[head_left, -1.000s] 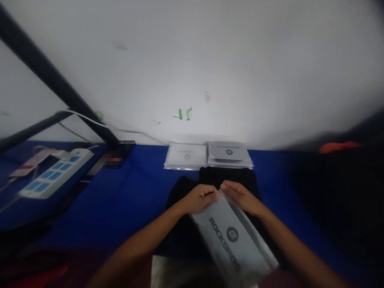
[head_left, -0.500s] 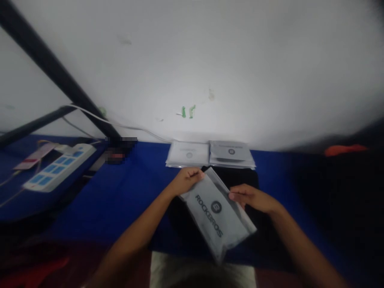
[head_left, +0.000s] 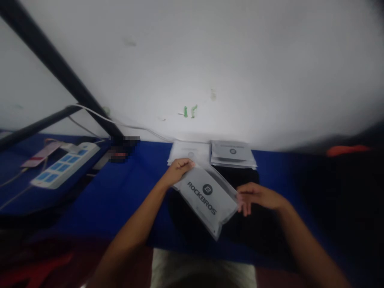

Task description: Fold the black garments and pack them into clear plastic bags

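Observation:
A clear plastic bag (head_left: pixel 207 196) printed ROCKBROS, with a round logo, is held tilted above a black mat (head_left: pixel 249 228). My left hand (head_left: pixel 178 172) is closed on its upper left corner, thumb on top. At the bag's right corner, my right hand (head_left: pixel 255 196) grips the edge between thumb and fingers, its lower fingers hanging loosely. Whatever is inside the bag cannot be made out. Behind it lie two piles of similar bags: a paler left pile (head_left: pixel 187 150), partly covered by my left hand and the bag, and a greyer right pile (head_left: pixel 232 154).
A blue table (head_left: pixel 120 200) runs along a white wall (head_left: pixel 228 72). On the left are a white power strip (head_left: pixel 66 166) with blue sockets, a pinkish card-like item (head_left: pixel 42 155) and a black slanted bar (head_left: pixel 51 52). A white cable (head_left: pixel 135 127) trails along the wall.
The bag has shifted left and up and turned flatter, its print now more level. My left hand moved left with it, and my right hand slid along to its right corner.

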A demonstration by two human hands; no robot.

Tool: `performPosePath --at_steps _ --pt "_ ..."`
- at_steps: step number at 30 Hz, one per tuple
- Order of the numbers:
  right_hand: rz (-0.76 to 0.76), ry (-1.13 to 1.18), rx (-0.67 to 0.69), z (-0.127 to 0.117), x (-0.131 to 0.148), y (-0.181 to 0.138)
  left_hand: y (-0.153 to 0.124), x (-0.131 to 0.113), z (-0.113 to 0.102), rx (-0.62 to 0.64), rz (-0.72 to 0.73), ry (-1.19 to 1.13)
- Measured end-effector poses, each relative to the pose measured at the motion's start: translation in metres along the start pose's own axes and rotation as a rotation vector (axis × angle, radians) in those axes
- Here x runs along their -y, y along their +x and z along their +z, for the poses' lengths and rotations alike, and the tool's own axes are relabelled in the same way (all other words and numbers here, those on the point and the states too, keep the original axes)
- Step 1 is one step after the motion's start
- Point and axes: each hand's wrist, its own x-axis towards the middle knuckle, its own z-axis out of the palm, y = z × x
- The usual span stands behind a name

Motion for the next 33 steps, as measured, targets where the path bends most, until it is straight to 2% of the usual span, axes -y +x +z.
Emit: performPosePath --at_steps 3,5,8,13,17,20,22,24,25,27,30,33 --pt "-0.113 -0.008 -0.212 0.006 0.003 0.008 0.0 0.004 0.007 0.047 -0.027 -0.011" --pt "-0.181 -0.019 -0.256 0.011 0.005 0.011 -0.001 0.005 0.013 0.077 -0.025 0.003" --pt "-0.217 -0.017 -0.183 0.015 0.007 0.013 -0.003 0.005 0.022 0.088 -0.017 0.022" --pt "-0.152 0.022 -0.117 0.02 0.008 0.012 -0.009 0.001 0.037 0.106 0.021 0.028" --pt "-0.155 -0.135 0.034 0.022 0.005 0.016 -0.013 0.001 0.046 0.122 0.083 0.08" --pt "-0.212 -0.2 0.047 0.022 0.0 0.018 -0.012 0.002 0.045 0.136 0.024 0.032" --pt "-0.215 -0.162 -0.022 0.021 -0.003 0.017 -0.011 0.001 0.041 0.106 -0.05 -0.102" --pt "-0.22 -0.087 -0.146 0.019 -0.005 0.015 -0.01 0.0 0.038 0.071 -0.092 -0.314" --pt "-0.228 -0.044 -0.227 0.018 -0.006 0.013 -0.009 0.0 0.037 0.09 -0.096 -0.414" --pt "-0.249 0.044 -0.41 0.016 -0.008 0.012 -0.01 -0.001 0.038 0.22 -0.086 -0.514" --pt "-0.261 0.145 -0.646 0.014 -0.013 0.015 -0.015 -0.002 0.045 0.466 -0.117 -0.335" --pt "-0.23 0.199 -0.749 0.013 -0.019 0.02 -0.018 -0.002 0.05 0.537 -0.206 -0.104"
